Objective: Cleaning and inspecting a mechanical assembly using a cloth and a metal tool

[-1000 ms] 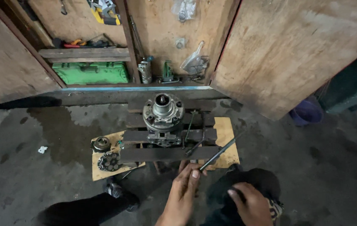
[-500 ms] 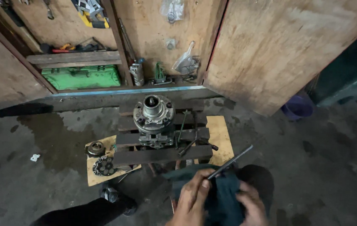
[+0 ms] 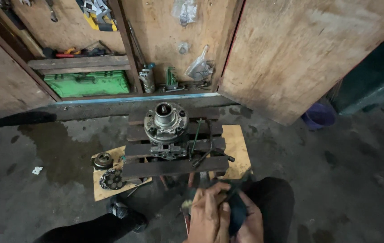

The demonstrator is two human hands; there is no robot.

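Observation:
My left hand (image 3: 208,215) and my right hand (image 3: 251,226) are pressed together at the bottom of the view over my dark-trousered knee. Both are closed around a dark cloth (image 3: 235,208). A thin dark end pokes out of the cloth toward the upper right; what is wrapped inside is hidden. Just beyond my hands a round grey metal hub assembly (image 3: 166,127) stands upright on a low pallet of dark wooden slats (image 3: 174,167). A long-handled bar tool (image 3: 208,152) lies on the slats to its right.
A plywood sheet (image 3: 237,145) lies under the pallet, with two round gear parts (image 3: 103,159) (image 3: 112,179) on its left end. Behind is an open wooden cabinet with a green toolbox (image 3: 88,83), a hanging door (image 3: 300,58) and a purple bucket (image 3: 318,116). The concrete floor is stained.
My left hand drew a long metal rod back from the pallet edge to my lap. Both hands then closed the dark cloth around it, and the rod is now almost hidden.

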